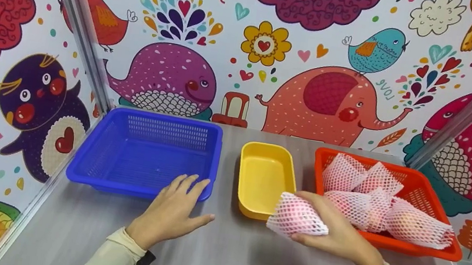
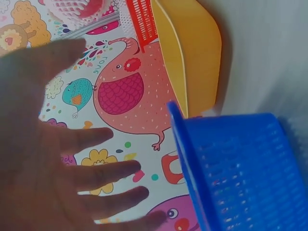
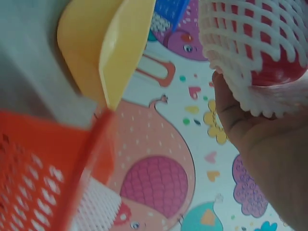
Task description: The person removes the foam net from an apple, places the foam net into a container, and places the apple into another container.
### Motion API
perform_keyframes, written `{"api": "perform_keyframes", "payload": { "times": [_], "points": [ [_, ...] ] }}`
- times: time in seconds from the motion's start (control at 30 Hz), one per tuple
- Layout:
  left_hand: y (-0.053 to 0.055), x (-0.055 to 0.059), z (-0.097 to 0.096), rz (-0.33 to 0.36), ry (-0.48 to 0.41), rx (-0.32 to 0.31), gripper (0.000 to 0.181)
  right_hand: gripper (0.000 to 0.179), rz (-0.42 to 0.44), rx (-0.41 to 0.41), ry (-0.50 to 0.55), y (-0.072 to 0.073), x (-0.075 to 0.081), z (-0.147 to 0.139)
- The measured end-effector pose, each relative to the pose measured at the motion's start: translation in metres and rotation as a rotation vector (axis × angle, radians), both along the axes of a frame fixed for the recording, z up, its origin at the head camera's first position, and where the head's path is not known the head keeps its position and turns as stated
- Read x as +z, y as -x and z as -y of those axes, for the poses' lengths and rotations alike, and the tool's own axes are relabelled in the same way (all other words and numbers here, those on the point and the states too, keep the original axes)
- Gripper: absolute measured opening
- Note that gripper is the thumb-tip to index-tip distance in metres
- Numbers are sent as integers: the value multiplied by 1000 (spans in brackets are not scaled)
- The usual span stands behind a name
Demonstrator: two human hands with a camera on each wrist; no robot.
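Note:
My right hand (image 1: 337, 232) grips a round, reddish fruit (image 1: 298, 215) wrapped in a white foam net, just in front of the yellow tub (image 1: 243, 189). In the right wrist view, smooth red skin of the fruit (image 3: 279, 72) shows through the mesh, and its exact kind is unclear. Several more net-wrapped fruits (image 1: 348, 206) lie in the red basket (image 1: 431, 254) on the right. My left hand (image 1: 171, 213) has its fingers spread near the front right corner of the blue basket (image 1: 140, 190). It holds nothing, as the left wrist view also shows.
The baskets and tub stand in a row along the back of a grey table (image 1: 219, 255). Walls printed with cartoon animals (image 1: 323, 103) enclose the back and sides. Metal posts (image 1: 88, 33) stand at the back corners.

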State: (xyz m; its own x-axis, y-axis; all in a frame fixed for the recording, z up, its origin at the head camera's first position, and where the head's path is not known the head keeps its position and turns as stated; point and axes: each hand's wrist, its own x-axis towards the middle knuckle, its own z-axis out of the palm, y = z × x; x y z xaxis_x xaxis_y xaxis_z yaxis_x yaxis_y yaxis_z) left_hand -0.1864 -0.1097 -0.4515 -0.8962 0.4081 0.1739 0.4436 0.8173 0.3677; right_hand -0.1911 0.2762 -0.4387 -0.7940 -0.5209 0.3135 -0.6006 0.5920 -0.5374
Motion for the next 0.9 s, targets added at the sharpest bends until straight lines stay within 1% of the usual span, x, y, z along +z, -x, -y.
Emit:
{"api": "perform_keyframes", "payload": {
  "times": [0.13,0.2,0.27,0.37,0.47,0.6,0.73,0.9],
  "points": [
    [-1,-7,-4,-85,-115,-48,48,82,38,49,31,-4,-7,9],
    [-2,-13,-8,-121,-206,-75,31,82,56,63,42,-6,-10,13],
    [-2,-19,-14,-124,-313,-99,17,82,80,70,51,-8,-12,17],
    [-2,-28,-23,-76,-474,-127,8,81,114,89,72,-10,-15,24],
    [-3,-34,-33,2,-586,-139,7,81,140,120,99,-11,-17,31],
    [-6,-39,-44,87,-664,-144,8,80,166,163,137,-14,-21,38],
    [-12,-43,-52,181,-736,-173,8,79,187,185,170,-15,-26,42],
    [-19,-51,-57,271,-798,-223,15,79,142,222,188,-17,-34,47]
  ]
}}
